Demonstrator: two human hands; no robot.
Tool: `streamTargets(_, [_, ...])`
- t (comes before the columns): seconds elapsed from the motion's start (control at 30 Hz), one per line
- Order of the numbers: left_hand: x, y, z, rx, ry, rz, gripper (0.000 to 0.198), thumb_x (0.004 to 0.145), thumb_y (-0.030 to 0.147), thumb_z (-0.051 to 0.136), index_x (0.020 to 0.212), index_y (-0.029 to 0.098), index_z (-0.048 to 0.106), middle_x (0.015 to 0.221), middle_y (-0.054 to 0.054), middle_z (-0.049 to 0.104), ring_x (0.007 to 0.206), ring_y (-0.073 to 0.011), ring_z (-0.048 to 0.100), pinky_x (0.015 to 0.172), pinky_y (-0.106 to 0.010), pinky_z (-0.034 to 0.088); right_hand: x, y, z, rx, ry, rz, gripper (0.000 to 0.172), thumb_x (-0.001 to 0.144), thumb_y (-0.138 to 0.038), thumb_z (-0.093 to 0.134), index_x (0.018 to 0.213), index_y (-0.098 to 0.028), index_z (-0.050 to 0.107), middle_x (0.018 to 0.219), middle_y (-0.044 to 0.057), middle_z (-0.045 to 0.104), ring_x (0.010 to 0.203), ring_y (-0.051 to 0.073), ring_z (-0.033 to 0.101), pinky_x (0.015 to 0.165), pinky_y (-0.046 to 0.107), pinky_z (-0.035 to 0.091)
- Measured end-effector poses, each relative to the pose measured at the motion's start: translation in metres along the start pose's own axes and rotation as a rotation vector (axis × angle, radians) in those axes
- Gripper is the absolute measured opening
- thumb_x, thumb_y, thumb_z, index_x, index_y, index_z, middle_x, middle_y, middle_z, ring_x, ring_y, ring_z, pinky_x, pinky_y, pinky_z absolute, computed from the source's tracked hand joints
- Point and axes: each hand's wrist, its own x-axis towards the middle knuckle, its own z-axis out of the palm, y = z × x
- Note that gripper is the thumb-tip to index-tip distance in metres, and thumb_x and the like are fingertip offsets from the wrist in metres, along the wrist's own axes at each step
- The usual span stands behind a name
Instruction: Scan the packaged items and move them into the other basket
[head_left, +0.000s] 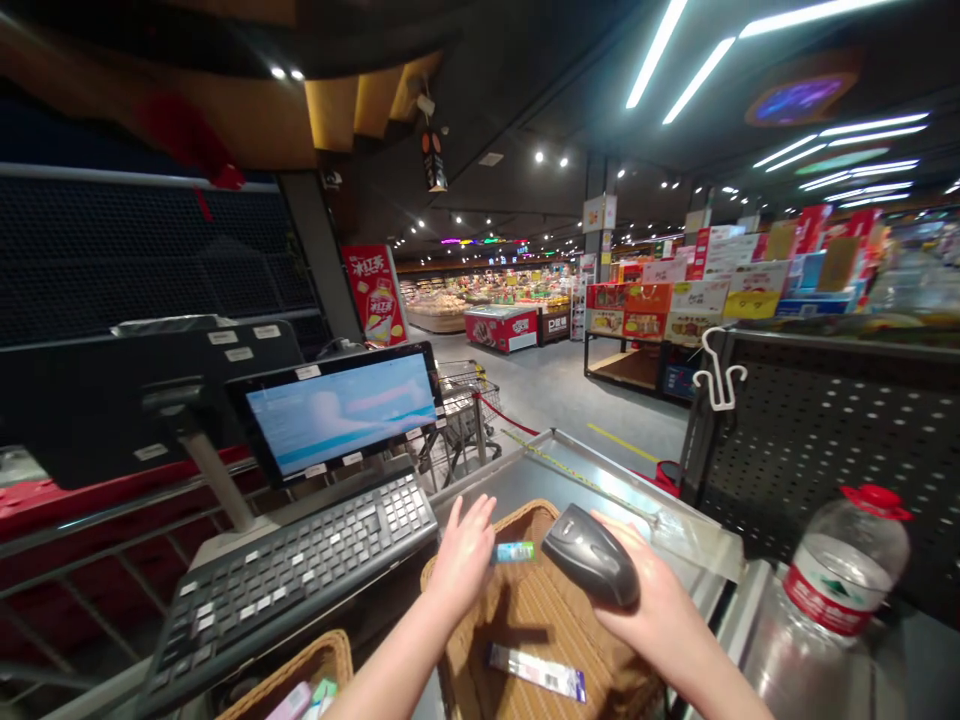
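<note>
My left hand (463, 555) is over the left side of a woven basket (469, 650), its back towards me and some fingers stretched out. A small green-and-blue packet (514, 552) sticks out from its thumb side, held above the basket floor; the thumb is hidden. My right hand (651, 590) is wrapped round a dark grey handheld barcode scanner (589, 555). The scanner's head points left, towards the packet. On the basket floor lies a slim white-and-purple packet (536, 671) with a barcode facing up.
Left of the basket stand a black keyboard (300, 580) and a tilted monitor (345, 410). A smaller basket (341, 655) with small items sits at the bottom. To the right are a large red-capped bottle (844, 570) and a perforated panel (847, 430). Behind lies the metal counter (487, 480).
</note>
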Motion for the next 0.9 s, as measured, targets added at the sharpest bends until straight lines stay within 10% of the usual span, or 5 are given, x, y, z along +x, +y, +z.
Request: streamTargets(0.9, [-0.125, -0.061, -0.140, 0.328, 0.165, -0.376, 0.034, 0.079, 0.009, 0.050, 0.106, 0.014, 0.070, 0.141, -0.019, 0.057, 0.144, -0.0345, 0.036, 0.120, -0.067, 0.011, -0.006, -0.109, 0.057, -0.038, -0.104, -0.312, 0.052, 0.062, -0.012, 0.056, 0.111, -0.019, 0.071, 0.125, 0.012, 0.069, 0.134, 0.038, 0.050, 0.115, 0.059, 0.035])
